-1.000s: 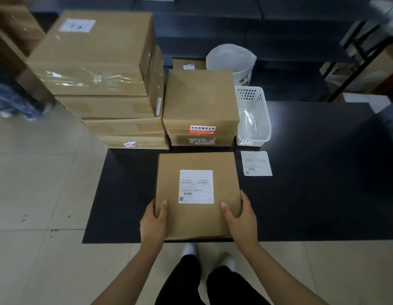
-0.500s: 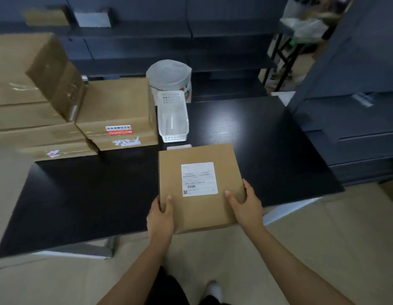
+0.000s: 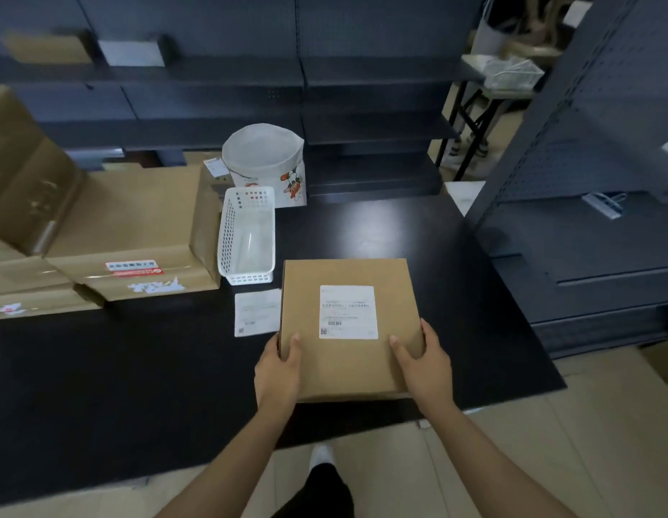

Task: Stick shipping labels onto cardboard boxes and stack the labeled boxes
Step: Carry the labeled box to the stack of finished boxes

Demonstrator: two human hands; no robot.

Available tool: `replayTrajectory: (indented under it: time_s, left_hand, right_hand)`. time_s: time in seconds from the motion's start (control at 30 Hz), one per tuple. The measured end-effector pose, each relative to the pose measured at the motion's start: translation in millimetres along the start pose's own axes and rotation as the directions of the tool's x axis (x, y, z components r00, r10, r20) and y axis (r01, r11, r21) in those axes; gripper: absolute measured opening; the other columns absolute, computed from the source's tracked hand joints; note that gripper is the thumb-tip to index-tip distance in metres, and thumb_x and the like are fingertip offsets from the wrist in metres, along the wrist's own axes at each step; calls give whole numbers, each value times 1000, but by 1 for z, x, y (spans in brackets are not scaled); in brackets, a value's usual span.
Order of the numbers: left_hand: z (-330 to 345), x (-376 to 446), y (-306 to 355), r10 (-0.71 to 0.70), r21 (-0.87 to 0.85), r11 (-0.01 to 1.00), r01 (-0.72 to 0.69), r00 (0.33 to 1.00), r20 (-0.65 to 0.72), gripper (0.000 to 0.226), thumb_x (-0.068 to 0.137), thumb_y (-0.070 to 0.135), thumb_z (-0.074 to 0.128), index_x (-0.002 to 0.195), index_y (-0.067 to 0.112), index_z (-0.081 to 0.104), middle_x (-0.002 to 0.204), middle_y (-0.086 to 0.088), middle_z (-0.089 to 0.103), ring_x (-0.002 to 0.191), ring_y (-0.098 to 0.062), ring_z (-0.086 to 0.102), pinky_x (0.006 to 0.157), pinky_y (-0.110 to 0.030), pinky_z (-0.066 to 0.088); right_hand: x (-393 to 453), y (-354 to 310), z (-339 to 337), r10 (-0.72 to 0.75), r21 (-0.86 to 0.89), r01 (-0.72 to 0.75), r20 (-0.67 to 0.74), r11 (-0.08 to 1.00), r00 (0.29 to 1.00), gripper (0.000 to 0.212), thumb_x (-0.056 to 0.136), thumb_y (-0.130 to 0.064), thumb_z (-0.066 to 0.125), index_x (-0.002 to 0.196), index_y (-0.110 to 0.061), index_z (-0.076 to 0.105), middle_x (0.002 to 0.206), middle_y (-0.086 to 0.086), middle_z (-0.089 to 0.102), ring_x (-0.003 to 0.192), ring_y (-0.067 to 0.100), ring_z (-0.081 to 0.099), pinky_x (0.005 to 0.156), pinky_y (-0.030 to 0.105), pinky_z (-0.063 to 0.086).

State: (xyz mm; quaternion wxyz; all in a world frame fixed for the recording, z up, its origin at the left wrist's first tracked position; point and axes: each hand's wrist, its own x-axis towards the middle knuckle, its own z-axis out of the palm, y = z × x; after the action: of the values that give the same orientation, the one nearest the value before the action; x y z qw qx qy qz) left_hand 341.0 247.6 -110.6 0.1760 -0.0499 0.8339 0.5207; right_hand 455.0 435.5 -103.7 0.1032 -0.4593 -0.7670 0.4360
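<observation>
Label [image 3: 348,312] is on the box [image 3: 347,330]; I've got it gripped at both sides, left hand [image 3: 278,372] and right hand [image 3: 424,364], thumbs on top, over the table's [image 3: 138,386] near edge. Stacking remains; one loose label [image 3: 255,312] left beside it.

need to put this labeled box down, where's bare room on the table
Bare tabletop lies right of the white basket, beyond the held box, and at the left front. It is crowded at back left: stacked boxes, basket, loose label.
</observation>
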Motion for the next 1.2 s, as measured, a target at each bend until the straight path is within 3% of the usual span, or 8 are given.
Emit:
replayTrajectory:
  time_s: [0.13, 0.3, 0.6, 0.73, 0.83, 1.0, 1.2]
  left_hand:
    - [27, 34, 31, 13, 13, 1000, -13, 1000, 4, 48, 95, 48, 46, 134, 20, 50, 127, 2, 57, 116, -20, 53, 94, -32, 41]
    - [52, 77, 63, 31, 49, 998, -30, 999, -15, 42, 96, 44, 45, 127, 17, 54, 118, 1, 61, 98, -15, 52, 85, -30, 40]
    - [87, 178, 108, 19, 112, 994, -8, 995, -101, 44, 97, 44, 42, 128, 15, 53, 119, -3, 62, 106, -22, 58, 88, -32, 44]
    - [100, 221, 110, 29, 173, 985, -7, 992, -123, 41, 97, 46, 41, 122, 17, 56, 109, 2, 63, 100, -20, 60, 80, -30, 42]
    - [108, 242, 109, 7, 205, 979, 20, 992, -127, 39, 98, 42, 41, 122, 15, 56, 111, -1, 64, 90, -13, 54, 77, -27, 37]
    - [114, 264, 104, -3, 220, 975, 38, 987, -160, 42, 97, 47, 39, 124, 17, 53, 114, 3, 62, 92, -11, 52, 79, -27, 38]
    - [112, 273, 92, -2, 222, 975, 34, 990, -142, 53, 94, 57, 38, 125, 17, 52, 116, 0, 63, 104, -20, 59, 86, -35, 48]
  right_hand:
    - [53, -20, -8, -6, -23, 6, -1, 1000, 1000, 77, 83, -54, 62, 147, -26, 32, 136, 1, 54, 120, 22, 54, 98, 40, 47]
    - [110, -38, -6, -8, -7, 8, 32, 1000, 999, 76, 85, -52, 63, 148, -24, 31, 138, 1, 52, 121, 22, 52, 98, 38, 44]
    - [240, -83, 27, -56, -15, 60, 168, 998, 984, 76, 84, -54, 61, 148, -24, 30, 138, 1, 52, 120, 23, 52, 99, 42, 46]
    - [280, -92, 49, -47, 1, 48, 206, 999, 977, 74, 86, -50, 61, 148, -23, 29, 137, 0, 51, 119, 21, 52, 97, 37, 45]
    - [302, -92, 63, -34, -22, 40, 226, 999, 973, 75, 86, -51, 62, 148, -23, 29, 137, 0, 51, 119, 21, 52, 96, 39, 45]
    - [323, -98, 83, -46, -47, 58, 219, 997, 975, 74, 85, -51, 62, 147, -26, 29, 136, -3, 51, 118, 19, 53, 96, 40, 47]
    - [324, -99, 87, -35, -84, 50, 178, 995, 983, 73, 84, -53, 62, 145, -29, 31, 136, -5, 51, 116, 18, 53, 95, 42, 48]
